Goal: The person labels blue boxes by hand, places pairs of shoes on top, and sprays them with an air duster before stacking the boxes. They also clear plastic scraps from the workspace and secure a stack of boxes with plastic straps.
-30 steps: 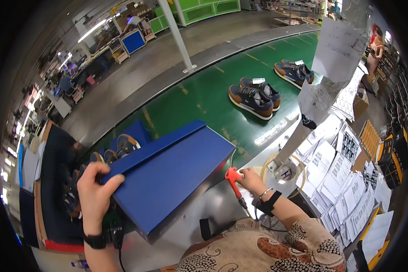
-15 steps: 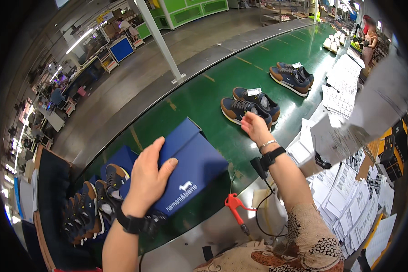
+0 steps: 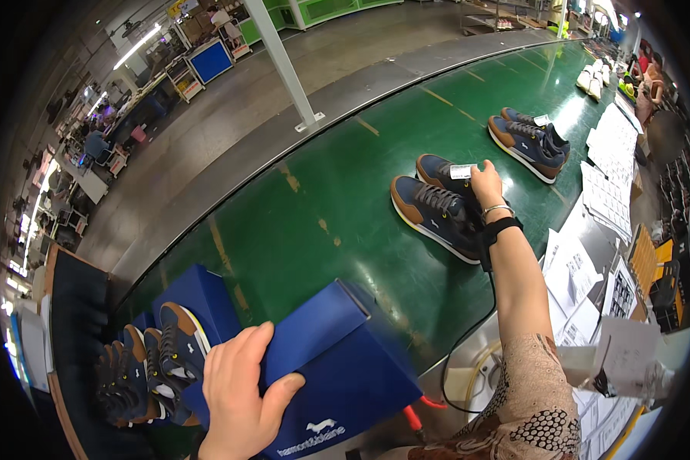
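My left hand (image 3: 241, 391) grips a dark blue shoe box (image 3: 337, 368) by its lid at the near edge of the green conveyor belt (image 3: 322, 199). My right hand (image 3: 487, 184) reaches far across the belt and rests on a pair of navy and tan sneakers (image 3: 437, 203), its fingers on the white tag of the farther shoe. A watch and a bracelet sit on that wrist.
A second pair of the same sneakers (image 3: 529, 138) lies further along the belt. More sneakers (image 3: 149, 368) lie in open blue boxes at the lower left. Paper sheets (image 3: 606, 184) line the right edge. A red-handled tool (image 3: 418, 414) lies below the box. A white pillar (image 3: 287, 65) stands beyond the belt.
My right hand let go of the red tool and reached out across the belt to the sneakers. The blue box in my left hand dropped lower and closer to me.
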Action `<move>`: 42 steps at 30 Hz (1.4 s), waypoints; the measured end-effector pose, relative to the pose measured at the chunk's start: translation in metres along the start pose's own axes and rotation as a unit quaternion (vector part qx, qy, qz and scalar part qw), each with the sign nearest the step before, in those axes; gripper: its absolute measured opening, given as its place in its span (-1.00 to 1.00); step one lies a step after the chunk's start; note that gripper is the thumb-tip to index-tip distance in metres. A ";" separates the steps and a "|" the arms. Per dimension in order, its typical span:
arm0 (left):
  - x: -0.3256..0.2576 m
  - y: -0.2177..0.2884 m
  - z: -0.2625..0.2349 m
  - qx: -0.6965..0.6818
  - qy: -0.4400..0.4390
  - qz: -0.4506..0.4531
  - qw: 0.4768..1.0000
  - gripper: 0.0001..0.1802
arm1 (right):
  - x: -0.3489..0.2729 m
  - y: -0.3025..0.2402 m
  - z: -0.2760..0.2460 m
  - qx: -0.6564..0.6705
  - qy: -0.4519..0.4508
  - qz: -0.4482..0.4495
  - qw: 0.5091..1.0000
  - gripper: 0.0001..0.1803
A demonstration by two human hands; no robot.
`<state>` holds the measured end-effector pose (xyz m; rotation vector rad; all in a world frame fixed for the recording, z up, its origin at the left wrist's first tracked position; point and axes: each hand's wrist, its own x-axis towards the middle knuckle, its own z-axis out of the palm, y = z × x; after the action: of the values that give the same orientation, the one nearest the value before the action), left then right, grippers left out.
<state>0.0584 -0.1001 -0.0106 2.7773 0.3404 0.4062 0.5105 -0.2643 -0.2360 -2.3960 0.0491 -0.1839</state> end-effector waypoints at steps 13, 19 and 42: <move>0.007 -0.008 0.003 -0.012 0.047 0.023 0.999 -0.52 | -0.019 -0.024 0.004 0.046 0.103 -0.214 0.970 -0.88; -0.008 -0.009 -0.001 -0.032 -0.004 0.132 0.991 -0.51 | -0.141 -0.129 -0.081 0.473 -0.215 -0.178 0.836 -0.81; -0.050 0.035 0.022 -0.048 0.063 0.060 0.995 -0.80 | -0.312 -0.114 -0.233 0.215 -0.324 -0.355 0.850 -0.58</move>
<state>0.0256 -0.1516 -0.0308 2.6933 0.1775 0.6115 0.1656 -0.3084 -0.0267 -1.8057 -1.0833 0.2633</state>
